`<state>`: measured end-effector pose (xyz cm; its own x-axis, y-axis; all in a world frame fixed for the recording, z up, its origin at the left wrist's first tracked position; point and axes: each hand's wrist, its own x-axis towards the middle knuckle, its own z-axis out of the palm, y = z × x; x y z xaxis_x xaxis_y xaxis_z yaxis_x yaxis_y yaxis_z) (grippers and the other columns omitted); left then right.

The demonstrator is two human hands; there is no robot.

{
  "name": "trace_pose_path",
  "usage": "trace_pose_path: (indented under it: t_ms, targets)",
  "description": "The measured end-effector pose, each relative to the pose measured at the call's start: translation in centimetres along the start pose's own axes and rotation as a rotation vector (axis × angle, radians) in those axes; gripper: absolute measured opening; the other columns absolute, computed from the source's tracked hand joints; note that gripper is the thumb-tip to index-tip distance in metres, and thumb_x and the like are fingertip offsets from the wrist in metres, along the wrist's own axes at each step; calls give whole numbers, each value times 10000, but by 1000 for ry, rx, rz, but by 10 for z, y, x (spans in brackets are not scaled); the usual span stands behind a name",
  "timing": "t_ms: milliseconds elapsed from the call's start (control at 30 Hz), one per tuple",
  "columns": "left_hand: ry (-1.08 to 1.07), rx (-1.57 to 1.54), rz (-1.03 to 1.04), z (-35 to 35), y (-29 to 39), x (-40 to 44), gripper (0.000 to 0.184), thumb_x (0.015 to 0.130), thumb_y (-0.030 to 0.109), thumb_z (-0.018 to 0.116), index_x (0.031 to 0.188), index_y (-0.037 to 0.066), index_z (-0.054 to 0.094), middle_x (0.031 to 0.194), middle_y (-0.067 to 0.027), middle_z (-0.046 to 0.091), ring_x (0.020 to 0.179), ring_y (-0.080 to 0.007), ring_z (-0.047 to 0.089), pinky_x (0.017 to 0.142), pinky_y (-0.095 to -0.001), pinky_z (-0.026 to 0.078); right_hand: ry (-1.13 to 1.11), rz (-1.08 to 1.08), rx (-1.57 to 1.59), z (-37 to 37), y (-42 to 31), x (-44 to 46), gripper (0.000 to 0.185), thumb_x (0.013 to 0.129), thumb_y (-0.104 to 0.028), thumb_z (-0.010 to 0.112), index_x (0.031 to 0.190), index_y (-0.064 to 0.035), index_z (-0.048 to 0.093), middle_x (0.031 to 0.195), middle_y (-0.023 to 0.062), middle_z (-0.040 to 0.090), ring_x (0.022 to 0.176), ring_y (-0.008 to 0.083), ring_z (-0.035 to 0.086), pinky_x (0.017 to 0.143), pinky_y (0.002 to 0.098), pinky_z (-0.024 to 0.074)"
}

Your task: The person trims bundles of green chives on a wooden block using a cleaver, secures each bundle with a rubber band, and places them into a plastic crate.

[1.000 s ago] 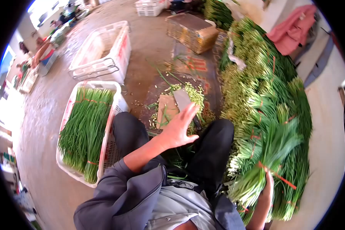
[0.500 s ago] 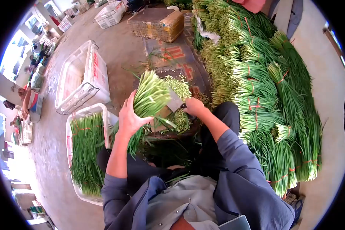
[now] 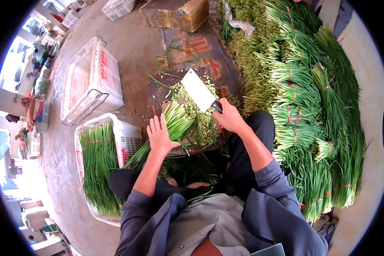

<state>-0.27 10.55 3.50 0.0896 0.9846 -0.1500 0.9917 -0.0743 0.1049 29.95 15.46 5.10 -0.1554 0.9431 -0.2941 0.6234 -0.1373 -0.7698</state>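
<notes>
Head cam had your right hand (image 3: 231, 116) clenched round the cleaver (image 3: 199, 90), left hand (image 3: 159, 138) spread by that bunch (image 3: 176, 118), chopped bits (image 3: 207, 131) scattered already, bunch itself seemingly uncut

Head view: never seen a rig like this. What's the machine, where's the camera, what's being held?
There's no machine: these are a person's bare hands. One camera, worn on the head, takes every picture, looking forward and down past the knees.

The right hand grips a cleaver by its dark handle. The left hand, fingers spread, is at a bundle of green stalks; whether it grips is hard to tell.

The bundle's pale ends and small cut pieces lie on the low dark work surface. Left of it, a white crate holds tied greens; on the right is a big pile of bundles.
</notes>
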Motion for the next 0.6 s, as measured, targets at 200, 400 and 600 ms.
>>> trace_pose_path:
  t_ms: [200, 400, 600]
  targets:
    - [50, -81, -71, -9, 38, 33, 1437, 542, 462, 977, 1587, -11, 112, 1569, -290, 324, 1458, -433, 326, 1198, -514, 282, 197, -231, 203, 10, -15, -44, 376, 985, -210, 610, 1260, -25, 432, 965, 332, 653, 951, 496, 645, 813, 539, 497]
    - [-116, -77, -165, -1, 45, 61, 1149, 569, 430, 968, 1440, -26, 374, 1318, -215, 601, 1219, -380, 593, 1026, -475, 473, 106, -264, -73, 33, -14, -62, 288, 1005, -213, 575, 1216, -58, 453, 847, 269, 655, 822, 488, 644, 709, 560, 498]
    - [-63, -21, -131, 9, 39, 66, 806, 601, 407, 926, 1208, 17, 564, 1186, -187, 675, 1128, -354, 652, 971, -470, 504, -10, -318, -222, 43, -9, -80, 224, 1018, -241, 499, 1146, -58, 478, 933, 269, 691, 887, 482, 661, 777, 580, 516]
